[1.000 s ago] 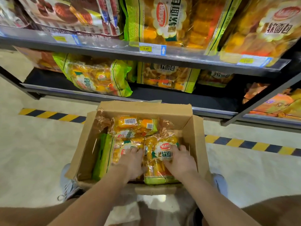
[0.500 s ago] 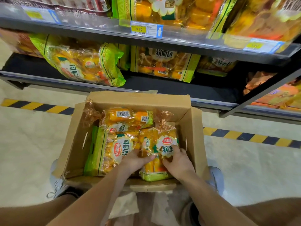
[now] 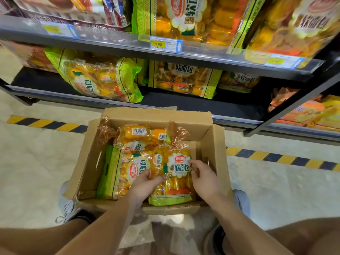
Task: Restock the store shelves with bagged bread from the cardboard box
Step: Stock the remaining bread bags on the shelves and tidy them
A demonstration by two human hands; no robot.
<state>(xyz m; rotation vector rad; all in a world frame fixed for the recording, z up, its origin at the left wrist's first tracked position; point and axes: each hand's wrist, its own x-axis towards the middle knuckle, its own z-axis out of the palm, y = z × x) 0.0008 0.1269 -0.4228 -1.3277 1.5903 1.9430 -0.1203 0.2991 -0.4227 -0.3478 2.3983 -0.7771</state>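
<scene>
Both hands had slid off the tops of the bags, where they lay a second before, and closed on the two long sides of one bag. The left hand (image 3: 147,183) had its fingers curled down into the gap along that bag's left edge, with the thumb over the top. The right hand (image 3: 204,179) pinched the crinkled plastic at the right edge, its fingertips bent in against the printed label. Between them they held the right-hand bread bag (image 3: 179,162), which was still inside the cardboard box (image 3: 211,144) against its right wall, green sealed end toward the person.

Just beside it on the left lay a second bread bag (image 3: 132,170), label up and touching the held one. A third bag (image 3: 141,134) lay crosswise at the far end of the box with its barcodes showing. The box stood open on the pale floor between the person's two shoes, the left shoe (image 3: 71,208) and the right shoe (image 3: 241,201) partly hidden behind its near corners.

Beyond the box ran a yellow-and-black floor stripe (image 3: 46,124), then the lower shelf (image 3: 46,81). On it one bread bag leaned tilted (image 3: 99,80) and another (image 3: 184,78) stood further back to its right. The upper shelf rail (image 3: 110,41) carried a yellow price tag (image 3: 158,44) reading 9.80, with more bread bags (image 3: 184,17) standing above it.
</scene>
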